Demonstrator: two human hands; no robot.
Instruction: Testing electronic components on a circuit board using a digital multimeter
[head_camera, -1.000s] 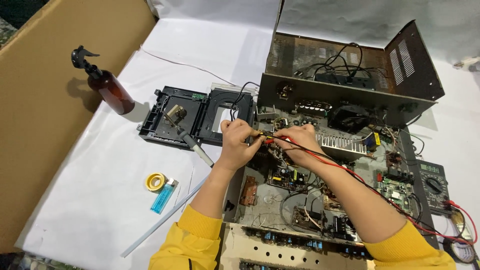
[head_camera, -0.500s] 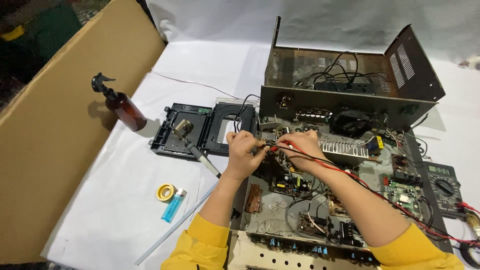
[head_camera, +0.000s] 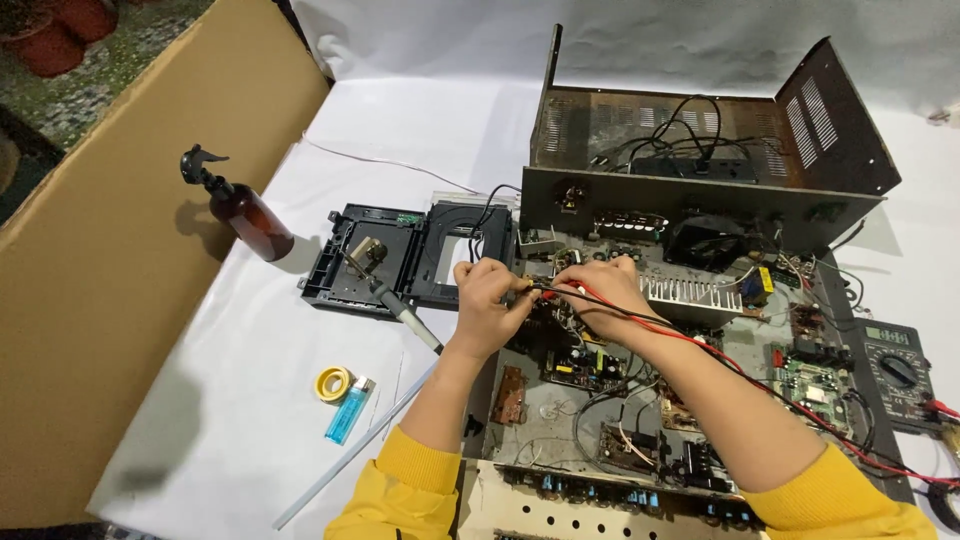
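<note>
1. Left hand (head_camera: 487, 300), centre of frame – fingers curled together, pinched on a black probe (head_camera: 532, 288) whose tip points right, toward the other hand.
2. Right hand (head_camera: 598, 296), just right of centre – fingers bent down, clamped on a red probe (head_camera: 562, 289); the two tips are near each other, can't tell if they touch.
3. Both hands sit over the upper-left part of the open chassis (head_camera: 560, 420), lower centre of frame, w/ circuit boards, wires and a finned heatsink (head_camera: 700, 297) just right of the right hand.
4. Red lead (head_camera: 760, 385) runs from the right hand along the forearm to the lower right edge; black lead lies beside it.
5. Multimeter (head_camera: 898, 370) at far right, dial facing up, well apart from the hands.
6. Metal cover (head_camera: 700, 130) stands open at upper centre-right, cables inside.
7. Black disc tray unit (head_camera: 400, 255) left of centre, just beside the left hand; a soldering iron (head_camera: 395, 300) lies tilted across its lower edge.
8. Brown spray bottle (head_camera: 240, 210) at upper left, upright, next to the cardboard (head_camera: 120, 300) along the left side.
9. Yellow tape roll (head_camera: 333, 383) and blue lighter (head_camera: 347, 412) at lower left – touching or nearly so; a thin white rod (head_camera: 350, 455) lies diagonally beside them.
10. All on a white sheet (head_camera: 230, 400).
</note>
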